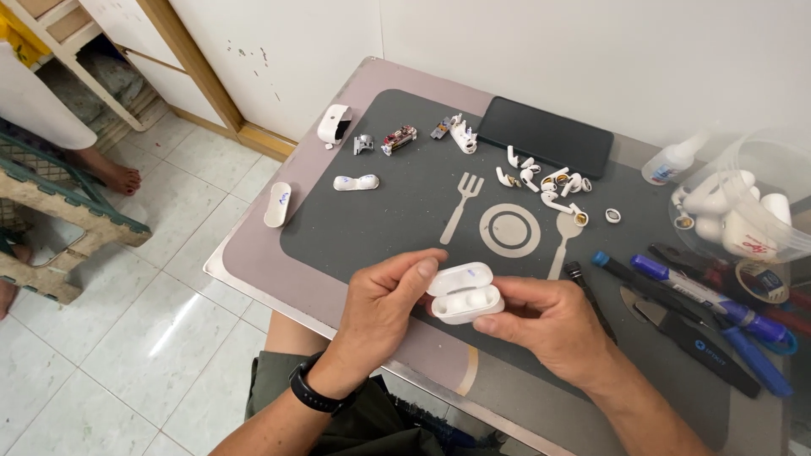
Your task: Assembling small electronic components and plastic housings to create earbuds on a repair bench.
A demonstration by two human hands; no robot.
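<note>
Two hands meet at the near edge of the table (253,245), over a dark mat (405,211) whose middle lies bare around its printed plate and cutlery. I see my left hand (384,308) curled, thumb on the raised lid of a white earbud case (466,293); my right hand (549,325) cups the case from below, fingers half closed around it. Two earbuds sit inside. One black phone (545,135) lies at the far edge, loose earbud stems (545,186) clustered before it. Three white shell pieces (356,181) rest at the left. Two blue markers (701,295) lie at right, beside one clear tub (743,211).
</note>
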